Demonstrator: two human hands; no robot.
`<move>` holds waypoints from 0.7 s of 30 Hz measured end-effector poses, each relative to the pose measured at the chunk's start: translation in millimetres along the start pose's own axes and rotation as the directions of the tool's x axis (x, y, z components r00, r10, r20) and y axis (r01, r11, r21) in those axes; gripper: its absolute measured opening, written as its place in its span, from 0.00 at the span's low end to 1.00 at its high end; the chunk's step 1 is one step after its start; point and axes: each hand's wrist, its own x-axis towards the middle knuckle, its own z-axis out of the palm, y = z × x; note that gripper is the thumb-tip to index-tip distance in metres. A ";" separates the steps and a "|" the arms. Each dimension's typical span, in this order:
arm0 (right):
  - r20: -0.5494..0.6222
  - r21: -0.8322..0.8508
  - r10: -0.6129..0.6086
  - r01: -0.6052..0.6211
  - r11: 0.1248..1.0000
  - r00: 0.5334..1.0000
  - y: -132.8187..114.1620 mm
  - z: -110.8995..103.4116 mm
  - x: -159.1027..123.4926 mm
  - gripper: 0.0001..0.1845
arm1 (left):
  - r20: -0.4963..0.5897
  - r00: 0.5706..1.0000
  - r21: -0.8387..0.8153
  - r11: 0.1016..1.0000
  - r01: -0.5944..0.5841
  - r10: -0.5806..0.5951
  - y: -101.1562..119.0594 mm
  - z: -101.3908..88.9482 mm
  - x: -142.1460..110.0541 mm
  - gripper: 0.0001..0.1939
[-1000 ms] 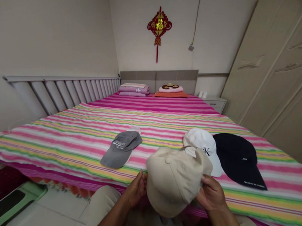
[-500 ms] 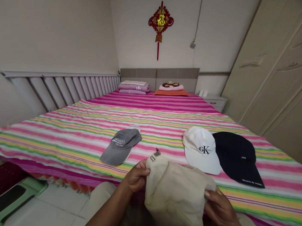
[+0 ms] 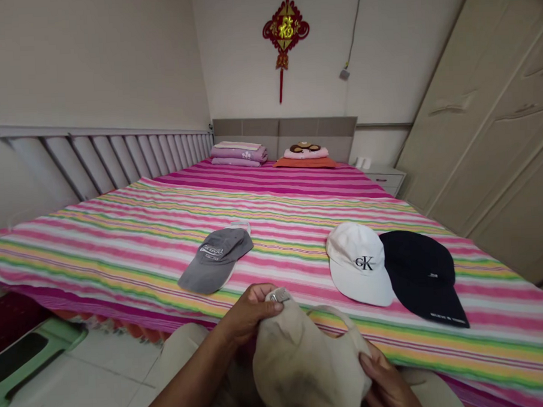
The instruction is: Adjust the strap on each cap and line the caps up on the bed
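The beige cap (image 3: 305, 364), soft and creased, with a metal buckle (image 3: 280, 295) and an arched opening, is held at the bed's near edge; the left hand (image 3: 252, 315) pinches it beside the buckle, the right hand (image 3: 387, 375) grips its opposite side. Beyond lie a gray cap (image 3: 217, 260), leftward, and a white cap (image 3: 359, 262) touching a black cap (image 3: 423, 275), rightward, on a striped cover (image 3: 165, 232). Farther back are folded bedding (image 3: 237, 154), a headboard (image 3: 250, 130) and a red wall ornament (image 3: 286, 29).

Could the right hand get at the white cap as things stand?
Probably: striped cloth alone shows between the right hand and the white cap, though that hand holds the beige cap.
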 end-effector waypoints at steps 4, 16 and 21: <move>0.095 0.164 0.122 -0.137 0.977 0.988 1.6 16.4 -2.6 0.13 | -0.023 1.000 0.001 1.000 -0.008 0.008 9.8 4.2 1.1 0.10; 0.157 0.160 -0.017 -0.009 0.987 0.987 2.2 37.8 -1.1 0.20 | 0.026 0.998 0.074 0.995 0.059 -0.061 23.2 7.4 -5.7 0.11; 0.022 0.147 -0.071 0.067 0.987 0.997 -20.9 40.1 11.0 0.22 | 0.058 0.995 0.066 0.995 0.073 -0.077 23.4 11.0 -6.7 0.12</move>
